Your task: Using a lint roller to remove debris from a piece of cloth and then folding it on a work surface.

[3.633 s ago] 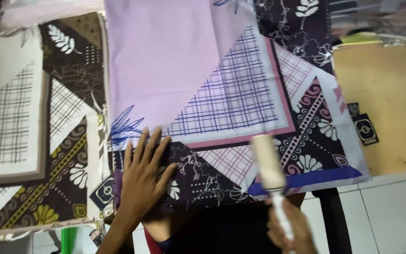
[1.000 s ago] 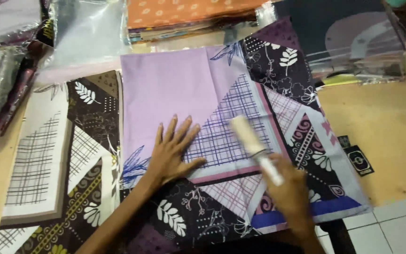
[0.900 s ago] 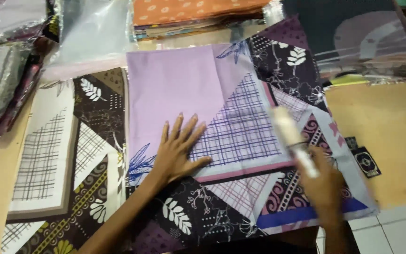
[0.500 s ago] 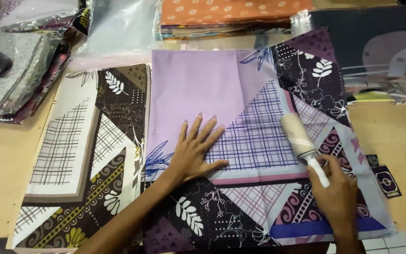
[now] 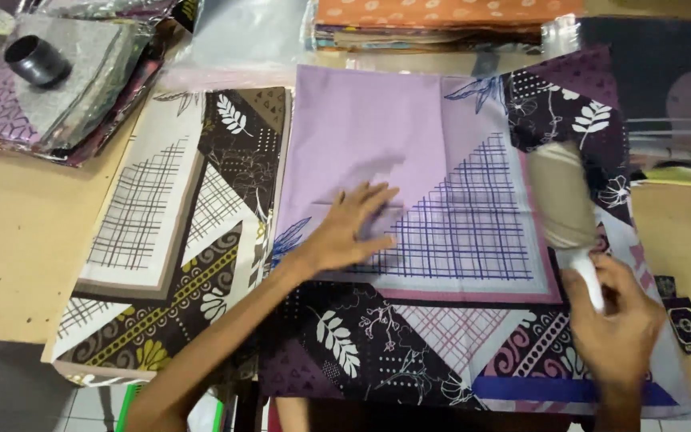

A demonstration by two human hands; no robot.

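Wooden table (image 5: 17, 240) carries everything. Purple patterned folded cloth (image 5: 409, 160) lies at the table's near edge, centre-right, its near end hanging over. Brown-and-cream patterned cloth (image 5: 177, 232) sits just beside it on the left, touching. Stack of folded fabrics (image 5: 441, 20) with orange on top along the far edge. Bagged fabrics (image 5: 65, 88) at far-left corner, small black cup (image 5: 36, 61) on top. Left hand (image 5: 349, 232) flat on the purple cloth, fingers spread, gripping nothing. Right hand (image 5: 617, 320) closed around the white handle of a lint roller (image 5: 561, 204), roller head resting on the cloth's right side.
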